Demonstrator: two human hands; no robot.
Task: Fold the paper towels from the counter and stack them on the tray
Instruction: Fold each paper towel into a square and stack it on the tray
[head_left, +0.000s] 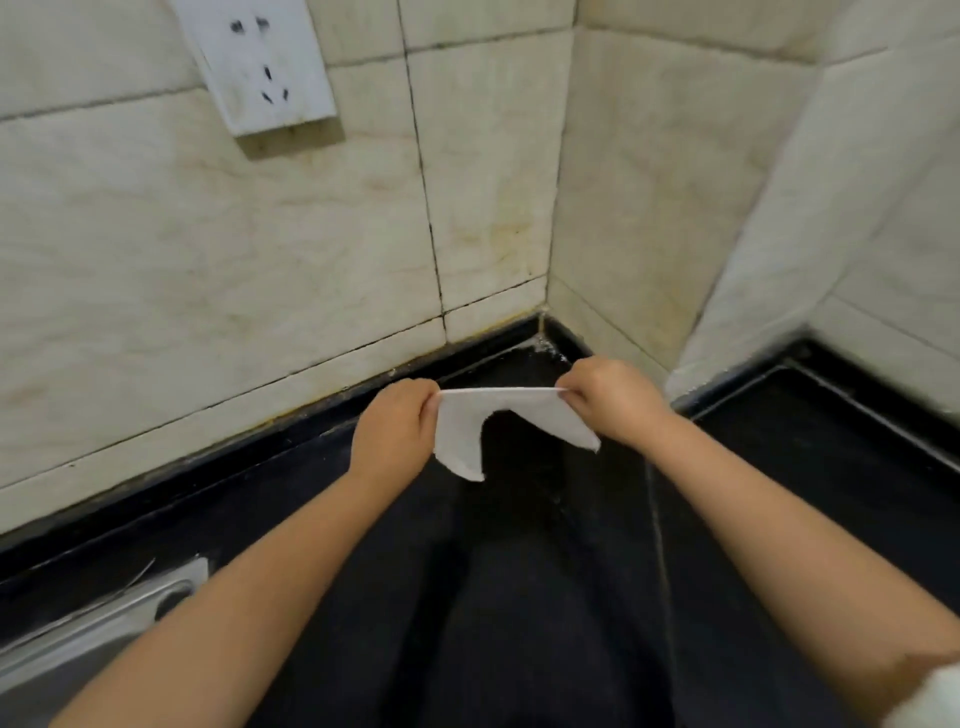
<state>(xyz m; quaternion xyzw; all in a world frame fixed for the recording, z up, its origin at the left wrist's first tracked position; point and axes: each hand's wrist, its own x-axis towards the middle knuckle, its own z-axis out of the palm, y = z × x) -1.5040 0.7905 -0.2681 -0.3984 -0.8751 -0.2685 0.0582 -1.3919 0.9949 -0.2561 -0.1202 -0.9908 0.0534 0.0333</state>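
We hold a white paper towel (462, 436) up in the air over the black bench (519, 571), near the corner of the tiled wall (208, 234). Our left hand (395, 431) pinches one top corner and our right hand (608, 400) pinches the other, so the top edge is pulled straight between them. The rest of the towel hangs down in two floppy flaps (one by each hand). A white wall socket (265, 62) sits high on the wall to the left. A shiny metal sink rim (104, 613) shows at the bottom left, under our left arm.
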